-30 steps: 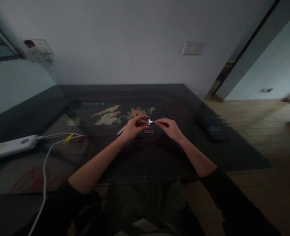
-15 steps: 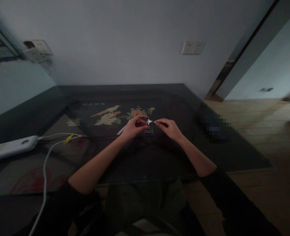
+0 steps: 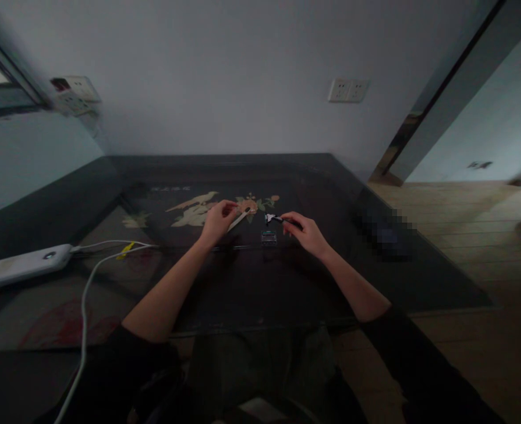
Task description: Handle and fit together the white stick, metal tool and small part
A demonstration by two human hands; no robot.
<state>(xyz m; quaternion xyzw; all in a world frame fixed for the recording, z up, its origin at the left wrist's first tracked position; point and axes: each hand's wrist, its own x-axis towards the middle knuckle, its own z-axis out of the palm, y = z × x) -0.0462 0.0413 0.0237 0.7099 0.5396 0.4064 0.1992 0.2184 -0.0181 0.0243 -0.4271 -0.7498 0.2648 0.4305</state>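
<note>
My right hand (image 3: 302, 231) grips the dark handle of a razor (image 3: 271, 218), its pale T-shaped head pointing left above the table. Just below that head, a small clear rectangular case (image 3: 269, 238) lies on the dark tabletop. My left hand (image 3: 220, 222) is apart from the razor, off to its left. Its thumb and fingers are curled together; anything between them is too small to make out. Beside those fingers a slim white stick-like thing (image 3: 241, 219) with a dark spot near its far end lies slanted, partly covered by the hand.
The glossy dark table (image 3: 260, 282) carries a bird-and-flower picture (image 3: 194, 213). At the left are a white power strip-like device (image 3: 26, 266), a white cable (image 3: 83, 318) and a yellow tag (image 3: 125, 251). A blurred dark object (image 3: 384, 232) sits right. Wall sockets (image 3: 348, 90) are behind.
My left hand has come off the razor head and moved left, uncovering the far part of the white stick-like thing and the clear case. My right hand keeps the razor nearly in place.
</note>
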